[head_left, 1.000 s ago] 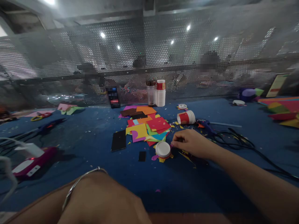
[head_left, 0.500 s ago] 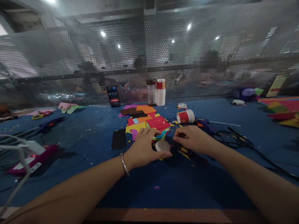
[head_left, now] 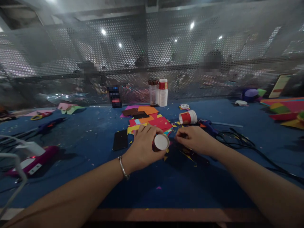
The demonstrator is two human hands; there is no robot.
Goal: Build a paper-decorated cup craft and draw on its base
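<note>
My left hand (head_left: 144,144), with a bracelet at the wrist, is wrapped round a paper cup (head_left: 161,142) whose pale round end faces me. To its right, my right hand (head_left: 191,138) has its fingers curled and pressed together; whatever they may hold is too small or dark to make out. Beneath my right hand lies a dark item with yellow parts (head_left: 188,154). Coloured paper sheets (head_left: 160,123) are piled just beyond my left hand. A red and white cup (head_left: 188,117) lies on its side behind my right hand.
A stack of cups (head_left: 162,95) and a clear jar (head_left: 153,95) stand at the back. Black card (head_left: 120,140) lies left of my left hand. Further left is a magenta power strip (head_left: 39,163); black cables (head_left: 239,139) curl at the right. A perforated screen rises behind the table.
My left hand has closed round the cup and raised it slightly, tilting it and moving it a little left. My right hand has stayed nearly in place.
</note>
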